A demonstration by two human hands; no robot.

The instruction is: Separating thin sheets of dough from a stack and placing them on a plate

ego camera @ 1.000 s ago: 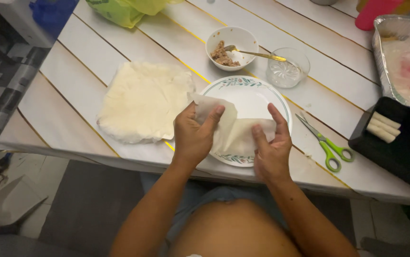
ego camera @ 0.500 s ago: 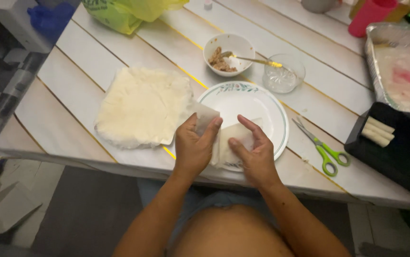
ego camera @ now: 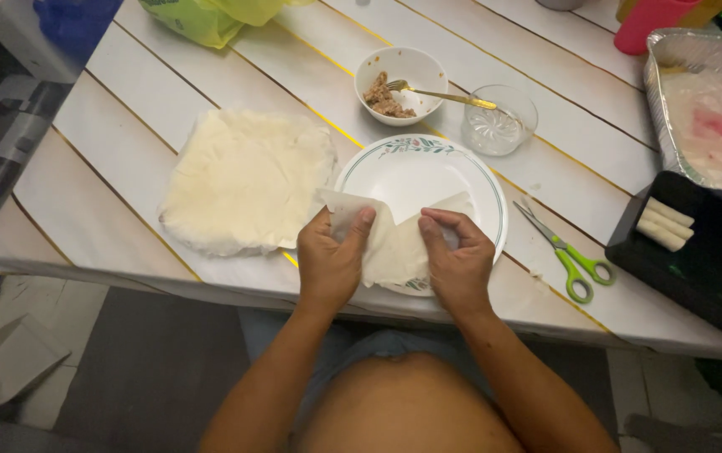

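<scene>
A thin pale wrapper sheet (ego camera: 394, 243) lies folded over the near half of a white plate (ego camera: 428, 172) with a floral rim. My left hand (ego camera: 332, 264) pinches the wrapper's left side, thumb on top. My right hand (ego camera: 457, 260) pinches its right side, fingers curled over the fold. Both hands sit at the plate's near edge, close together. A stack of flat wrappers (ego camera: 248, 180) rests on the table just left of the plate.
Behind the plate stand a white bowl of minced filling (ego camera: 399, 71) with a gold fork (ego camera: 445, 95) and a small glass dish (ego camera: 499, 117). Green-handled scissors (ego camera: 566, 252) lie to the right, a black tray with rolled pieces (ego camera: 663, 222) beyond, and a foil pan (ego camera: 713, 117).
Both hands have drawn closer together and nearer the plate's near edge, folding the wrapper in from its sides. The view has shifted slightly.
</scene>
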